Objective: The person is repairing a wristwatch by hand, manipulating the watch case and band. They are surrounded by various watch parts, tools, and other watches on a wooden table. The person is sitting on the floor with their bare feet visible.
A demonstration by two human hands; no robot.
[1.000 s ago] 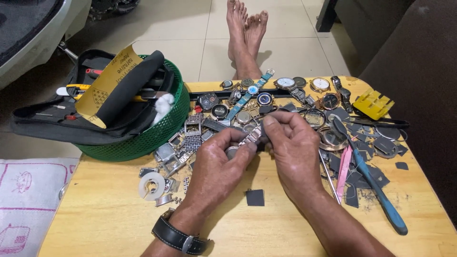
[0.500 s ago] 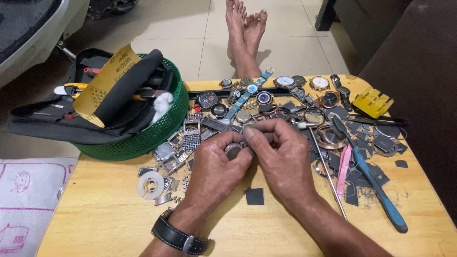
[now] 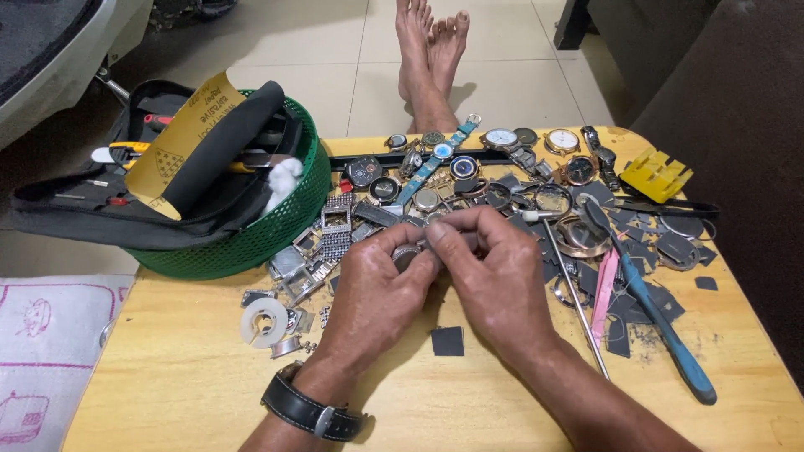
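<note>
Left hand (image 3: 377,280) and right hand (image 3: 494,268) — fingers pinching one small metal watch case (image 3: 408,253) — above the worktop (image 3: 167,393); yellow sandpaper sheet (image 3: 180,138) in the green basket (image 3: 276,230).

I have both forearms reaching in from the lower edge, converging toward the middle of the view. My left hand (image 3: 377,289) is curled, knuckles up, fingertips pinched together at its far end. My right hand (image 3: 490,276) meets it fingertip to fingertip, thumb pressed forward, fingers bent and closed; my bare feet (image 3: 431,42) lie crossed ahead.
</note>
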